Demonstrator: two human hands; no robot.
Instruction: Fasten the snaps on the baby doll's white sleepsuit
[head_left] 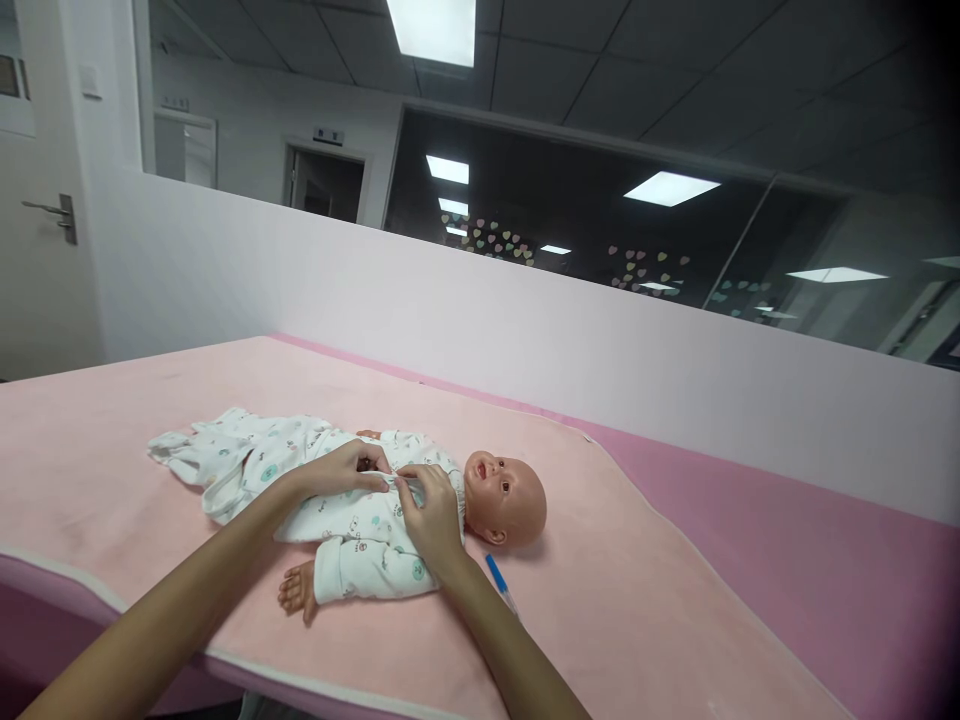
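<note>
A baby doll (508, 500) lies on its back across the pink padded mat, its bald head toward the right. It wears a white printed baby shirt (352, 520) and matching trousers (277, 450) that spread out to the left. Over the doll's chest, my left hand (346, 468) pinches the front edge of the shirt. Just beside it, my right hand (431, 505) pinches the same edge, nearer the doll's neck. The fingertips of both hands almost meet; any fastener between them is too small to make out. One doll hand (298, 592) sticks out of the nearer sleeve.
A blue-capped pen (496, 575) lies on the pink mat (615, 600) by the doll's head, close to my right forearm. Behind the table stands a white half wall (450, 310) with windows above. A door (45, 220) is at the far left.
</note>
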